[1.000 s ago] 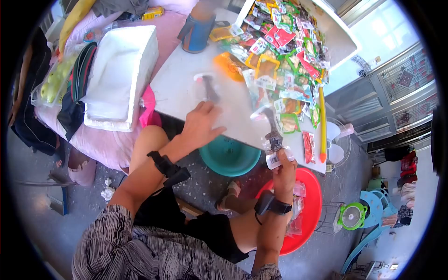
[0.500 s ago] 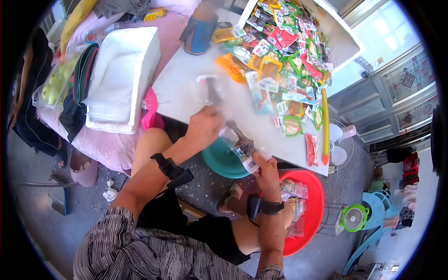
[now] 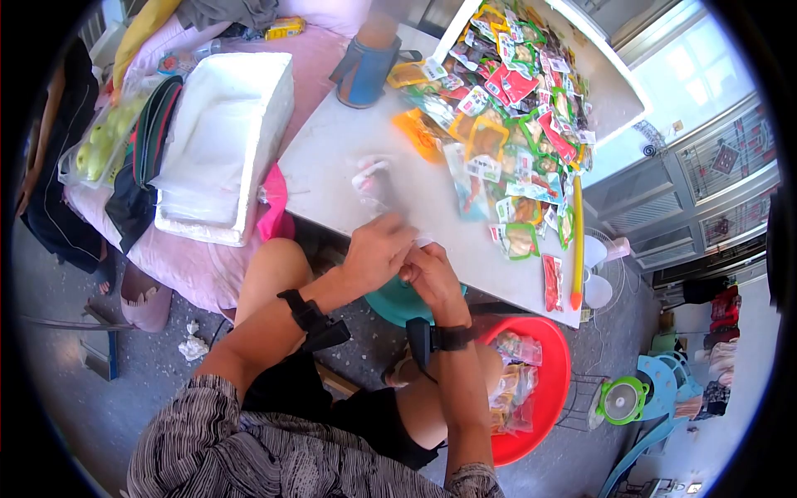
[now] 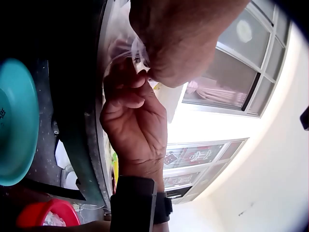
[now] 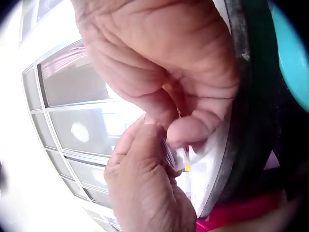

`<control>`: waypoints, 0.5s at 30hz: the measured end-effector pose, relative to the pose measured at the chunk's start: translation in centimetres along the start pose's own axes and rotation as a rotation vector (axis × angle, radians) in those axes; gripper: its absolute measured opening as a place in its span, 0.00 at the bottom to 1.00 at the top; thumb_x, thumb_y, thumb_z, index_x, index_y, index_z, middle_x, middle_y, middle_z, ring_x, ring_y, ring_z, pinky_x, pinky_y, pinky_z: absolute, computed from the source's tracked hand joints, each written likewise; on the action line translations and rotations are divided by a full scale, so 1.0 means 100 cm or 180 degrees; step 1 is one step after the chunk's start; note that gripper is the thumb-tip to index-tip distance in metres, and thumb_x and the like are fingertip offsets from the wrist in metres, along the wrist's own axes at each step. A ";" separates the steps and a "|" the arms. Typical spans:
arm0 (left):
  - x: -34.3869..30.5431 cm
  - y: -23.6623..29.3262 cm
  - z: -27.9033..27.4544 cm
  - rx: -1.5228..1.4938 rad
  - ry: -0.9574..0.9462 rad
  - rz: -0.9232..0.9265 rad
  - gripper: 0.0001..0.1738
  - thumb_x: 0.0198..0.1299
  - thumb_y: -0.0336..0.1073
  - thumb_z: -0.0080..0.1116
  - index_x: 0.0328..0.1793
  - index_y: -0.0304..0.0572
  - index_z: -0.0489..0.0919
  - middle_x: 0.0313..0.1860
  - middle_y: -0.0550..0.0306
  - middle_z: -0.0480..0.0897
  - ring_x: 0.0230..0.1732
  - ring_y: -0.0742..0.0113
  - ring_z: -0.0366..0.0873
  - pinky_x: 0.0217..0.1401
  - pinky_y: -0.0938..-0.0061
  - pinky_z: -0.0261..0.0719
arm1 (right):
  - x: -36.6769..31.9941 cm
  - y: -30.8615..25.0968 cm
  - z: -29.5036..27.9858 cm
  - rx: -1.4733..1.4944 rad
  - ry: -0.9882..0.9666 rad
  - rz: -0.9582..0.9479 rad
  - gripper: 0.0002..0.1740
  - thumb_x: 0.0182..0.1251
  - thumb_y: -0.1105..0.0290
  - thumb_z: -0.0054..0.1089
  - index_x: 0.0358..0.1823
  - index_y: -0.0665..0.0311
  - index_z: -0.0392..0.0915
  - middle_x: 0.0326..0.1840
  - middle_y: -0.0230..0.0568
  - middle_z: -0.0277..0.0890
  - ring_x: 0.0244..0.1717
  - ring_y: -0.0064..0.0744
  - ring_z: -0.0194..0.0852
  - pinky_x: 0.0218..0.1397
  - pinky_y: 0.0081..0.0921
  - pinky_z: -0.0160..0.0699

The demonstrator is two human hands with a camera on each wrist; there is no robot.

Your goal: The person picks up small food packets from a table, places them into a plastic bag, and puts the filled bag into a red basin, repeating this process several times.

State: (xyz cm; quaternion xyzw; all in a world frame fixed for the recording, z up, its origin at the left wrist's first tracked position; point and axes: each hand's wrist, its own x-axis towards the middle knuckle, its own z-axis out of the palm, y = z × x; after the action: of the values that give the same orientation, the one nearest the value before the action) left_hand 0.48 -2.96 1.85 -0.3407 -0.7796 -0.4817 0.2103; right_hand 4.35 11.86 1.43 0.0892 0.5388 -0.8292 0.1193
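My left hand point(image 3: 378, 256) and right hand point(image 3: 434, 282) meet over the near edge of the table, fingertips together. Between them they pinch a clear plastic packet point(image 5: 174, 158), mostly hidden by the fingers. In the left wrist view, crinkled clear film of the packet point(image 4: 138, 50) shows above the curled fingers of my right hand point(image 4: 135, 116). The right wrist view has the thumb of my left hand point(image 5: 149, 179) against the film. Beyond the hands, a blurred packet with dark contents point(image 3: 378, 184) lies on the white table point(image 3: 332, 153).
Many colourful food packets point(image 3: 510, 158) spill from a white box point(image 3: 610, 91) at the back right. A blue holder point(image 3: 363, 79) stands at the back. Below the table are a teal basin point(image 3: 394, 305) and a red basin point(image 3: 552, 365) holding packets. A white foam box point(image 3: 270, 124) sits left.
My right hand has brought the dark packet leftward from the table's right part to my left hand. The left hand has moved slightly right and closed its fingers on the plastic.
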 end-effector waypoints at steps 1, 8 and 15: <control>0.000 -0.002 -0.001 0.0025 0.0000 -0.0037 0.10 0.51 0.25 0.60 0.41 0.37 0.81 0.27 0.52 0.75 0.30 0.54 0.78 0.29 0.64 0.76 | 0.002 -0.005 0.002 -0.0209 0.0020 0.0127 0.08 0.67 0.72 0.52 0.39 0.69 0.78 0.29 0.34 0.77 0.25 0.20 0.73 0.21 0.16 0.67; -0.002 -0.005 -0.001 0.0120 -0.0016 -0.0149 0.05 0.54 0.25 0.57 0.38 0.38 0.77 0.29 0.49 0.75 0.30 0.47 0.76 0.29 0.61 0.74 | 0.006 -0.010 0.021 -0.1465 0.0705 -0.0146 0.16 0.68 0.71 0.50 0.21 0.68 0.77 0.13 0.33 0.72 0.11 0.20 0.65 0.12 0.17 0.61; 0.004 -0.007 -0.007 -0.0364 -0.0034 -0.0250 0.07 0.54 0.23 0.54 0.39 0.39 0.76 0.31 0.47 0.75 0.32 0.44 0.75 0.31 0.59 0.73 | 0.023 0.012 0.039 -0.1469 0.1192 -0.0604 0.15 0.66 0.75 0.51 0.20 0.71 0.75 0.15 0.33 0.73 0.15 0.17 0.64 0.16 0.20 0.61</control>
State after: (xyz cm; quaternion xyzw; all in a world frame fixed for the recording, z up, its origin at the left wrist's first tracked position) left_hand -0.34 -3.63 1.98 -0.3239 -0.7646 -0.5315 0.1673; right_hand 2.45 7.55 1.32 0.1602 0.7314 -0.6615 -0.0429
